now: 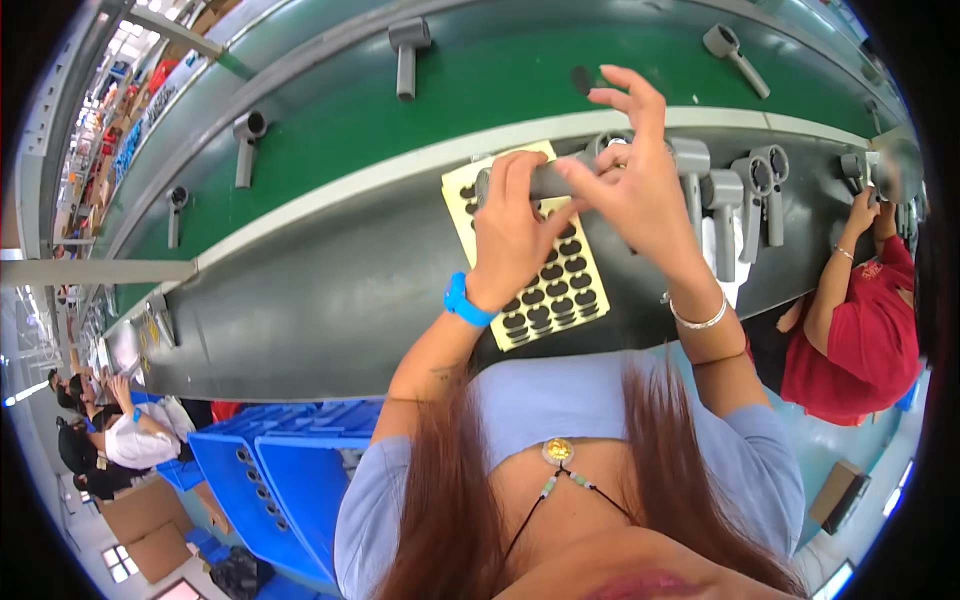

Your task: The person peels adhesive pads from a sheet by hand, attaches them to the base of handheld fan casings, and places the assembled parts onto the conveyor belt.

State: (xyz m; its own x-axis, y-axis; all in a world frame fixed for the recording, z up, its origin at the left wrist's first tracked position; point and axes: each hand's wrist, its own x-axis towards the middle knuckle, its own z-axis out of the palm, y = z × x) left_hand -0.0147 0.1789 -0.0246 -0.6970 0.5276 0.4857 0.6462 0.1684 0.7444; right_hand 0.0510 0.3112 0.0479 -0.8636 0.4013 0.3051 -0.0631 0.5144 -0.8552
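My left hand [515,215] is closed around a grey hair dryer housing [548,182], held level over the workbench. My right hand [640,170] is at the housing's other side, with its thumb against it. A small black oval pad [581,80] shows at the tips of my right hand's raised fingers; how it is gripped is hard to make out. Under my hands lies a pale yellow sheet [597,302] bearing rows of black oval pads. My fingers hide part of the housing and the sheet's upper part.
More grey housings [722,195] stand close together to the right. Several others ride on the green conveyor [320,130] beyond a pale rail. The dark bench [300,300] stretches left. Blue bins [300,480] stand at the lower left. A co-worker in red [855,340] works on the right.
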